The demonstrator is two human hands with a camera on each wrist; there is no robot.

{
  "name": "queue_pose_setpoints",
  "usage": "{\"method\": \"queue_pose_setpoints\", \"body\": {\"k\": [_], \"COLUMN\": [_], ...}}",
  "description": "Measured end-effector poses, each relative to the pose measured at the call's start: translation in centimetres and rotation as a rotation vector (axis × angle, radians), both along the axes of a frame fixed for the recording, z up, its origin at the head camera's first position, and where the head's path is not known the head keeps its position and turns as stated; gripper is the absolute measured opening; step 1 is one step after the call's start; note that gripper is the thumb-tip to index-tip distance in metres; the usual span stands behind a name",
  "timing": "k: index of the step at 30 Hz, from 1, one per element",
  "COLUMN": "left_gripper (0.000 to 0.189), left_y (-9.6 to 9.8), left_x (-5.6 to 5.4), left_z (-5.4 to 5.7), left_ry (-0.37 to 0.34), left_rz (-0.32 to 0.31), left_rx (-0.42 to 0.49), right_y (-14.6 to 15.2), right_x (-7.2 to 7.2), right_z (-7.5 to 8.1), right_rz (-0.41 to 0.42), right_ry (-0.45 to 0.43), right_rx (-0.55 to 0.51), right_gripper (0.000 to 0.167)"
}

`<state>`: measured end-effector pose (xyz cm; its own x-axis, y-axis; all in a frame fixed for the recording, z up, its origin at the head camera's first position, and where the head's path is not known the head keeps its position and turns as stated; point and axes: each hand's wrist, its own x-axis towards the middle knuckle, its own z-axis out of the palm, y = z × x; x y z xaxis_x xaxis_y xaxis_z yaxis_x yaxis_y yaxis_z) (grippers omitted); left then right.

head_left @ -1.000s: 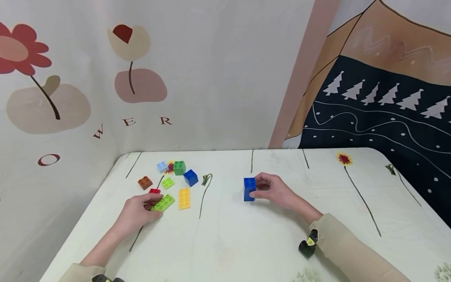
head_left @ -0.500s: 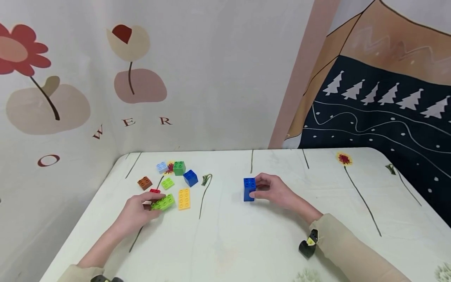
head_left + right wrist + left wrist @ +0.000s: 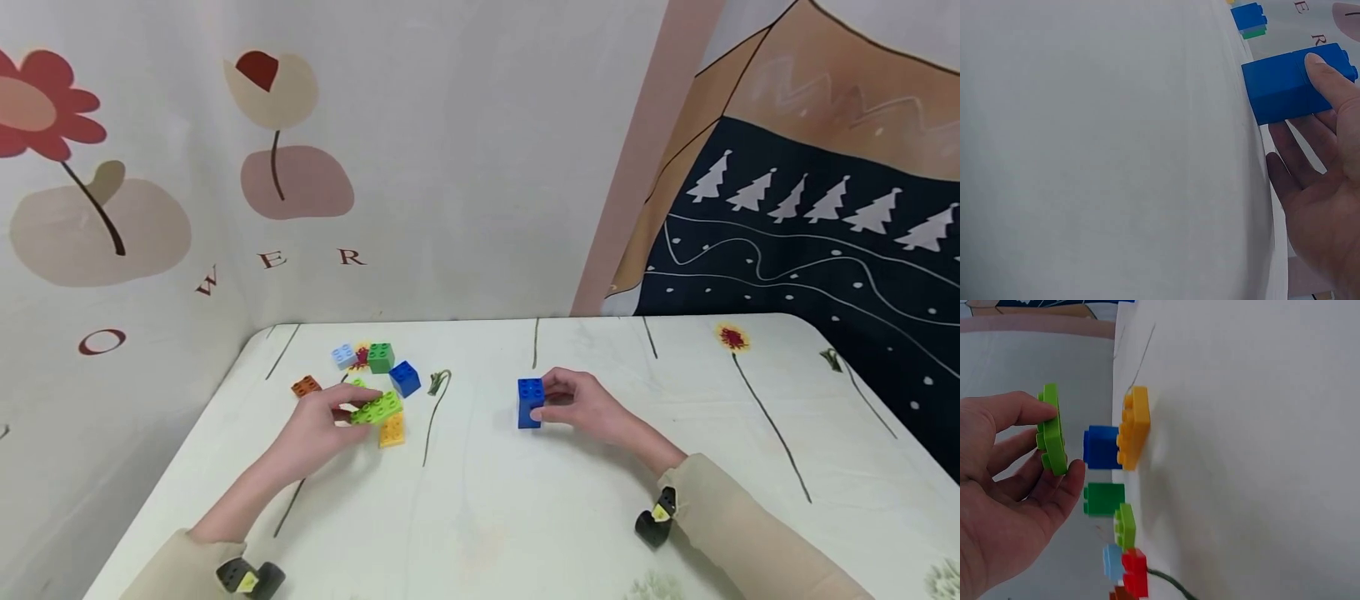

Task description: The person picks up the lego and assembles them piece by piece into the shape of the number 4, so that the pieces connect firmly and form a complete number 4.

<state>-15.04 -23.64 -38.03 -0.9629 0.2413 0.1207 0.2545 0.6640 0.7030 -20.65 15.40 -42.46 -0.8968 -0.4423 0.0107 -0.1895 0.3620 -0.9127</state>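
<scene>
In the left hand point(image 3: 318, 425), a lime green brick point(image 3: 378, 408) is pinched between thumb and bent fingers, which are parted only by its width. It is held clear of the counter point(image 3: 472, 500), just above a yellow brick point(image 3: 392, 431). Its long axis is slanted, the far end pointed rightward and a little away from the person. By the right hand point(image 3: 581, 406), a tall blue block point(image 3: 530, 404) is gripped from its right side, thumb on the near face and fingers behind; it is stood upright on the counter.

What any further move is judged to turn on is the sideways gap: the tall block is placed to the right of the lime brick, well apart, and is reached far more nearly by the right hand.

The lime brick is seen to be low, long and glossy, its studs turned upward. Past it are scattered a blue cube point(image 3: 405, 379), a dark green brick point(image 3: 381, 358), a pale blue brick point(image 3: 344, 357) and a brown brick point(image 3: 306, 386).
</scene>
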Motion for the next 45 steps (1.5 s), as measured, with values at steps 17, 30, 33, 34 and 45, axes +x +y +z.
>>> {"method": "queue_pose_setpoints", "body": {"k": [17,30,33,34,45], "left_gripper": [0.040,0.040,0.041,0.041,0.040], "left_y": [4.7,7.4,8.1,8.4,10.8], "left_x": [-2.0,-3.1,-3.3,-3.3,-3.9], "left_z": [1.2,1.7,1.7,1.7,1.4], "left_ry": [-0.041,-0.057,-0.057,-0.059,-0.062], "left_rz": [-0.078,-0.167,-0.194,-0.199,-0.237], "left_rx": [0.089,0.097,0.109,0.111,0.144], "right_y": [0.4,0.2,0.2,0.2,0.3], "right_x": [-0.2,-0.4,-0.4,-0.4,-0.7], "right_z": [0.0,0.1,0.1,0.1,0.2], "right_rz": [-0.001,0.006,0.005,0.005,0.012], "right_ry": [-0.007,-0.015,-0.022,-0.026,-0.030], "right_rx": [0.018,0.019,0.023,0.025,0.043], "right_gripper": [0.025,0.026,0.026,0.026,0.025]}}
